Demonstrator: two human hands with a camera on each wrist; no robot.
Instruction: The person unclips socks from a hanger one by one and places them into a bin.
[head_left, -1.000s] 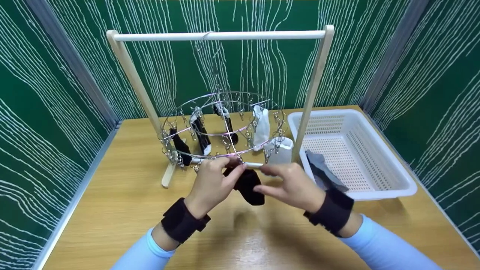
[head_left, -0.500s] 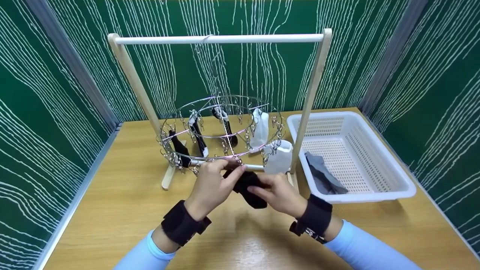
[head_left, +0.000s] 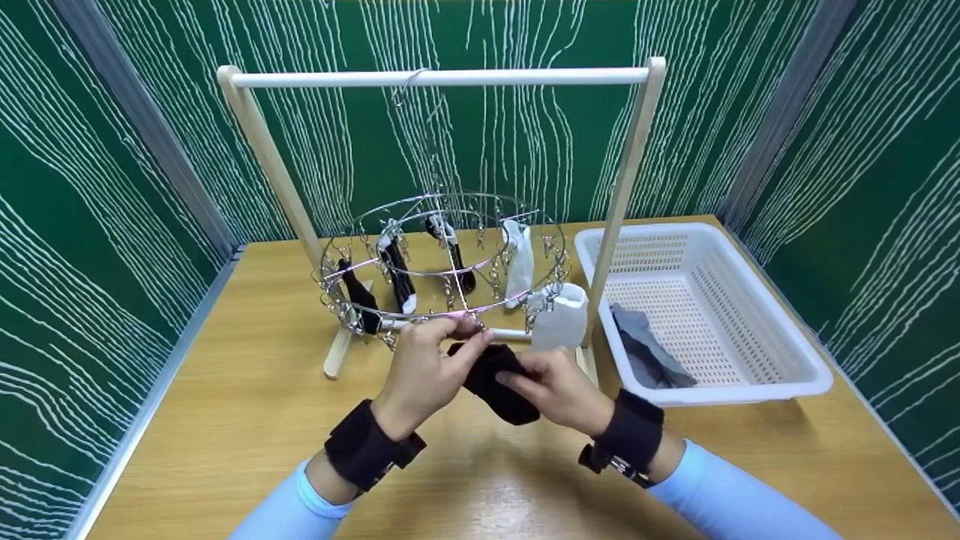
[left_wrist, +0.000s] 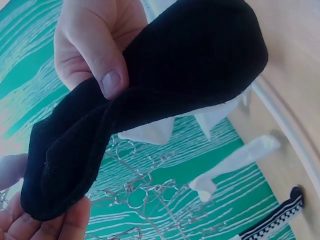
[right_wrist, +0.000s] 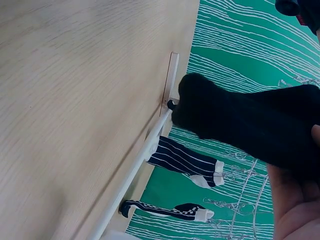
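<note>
Left hand [head_left: 427, 364]: grip closed, it pinches the black sock [head_left: 501, 390] at the cuff
Right hand [head_left: 559, 386]: grip closed on its middle
Sock: between both hands, near the hanger [head_left: 453, 271]
Basket [head_left: 735, 392]: grey cloth [head_left: 646, 349] inside

hands [head_left: 421, 369]: 2 | held sock [head_left: 487, 376]: 1 | hanging socks [head_left: 559, 328]: 5 | baskets [head_left: 750, 391]: 1 | racks [head_left: 510, 77]: 1 | wristbands [head_left: 634, 427]: 2

Pale blue sleeves [head_left: 739, 491] stop short of broad black wrist straps [head_left: 634, 427].
</note>
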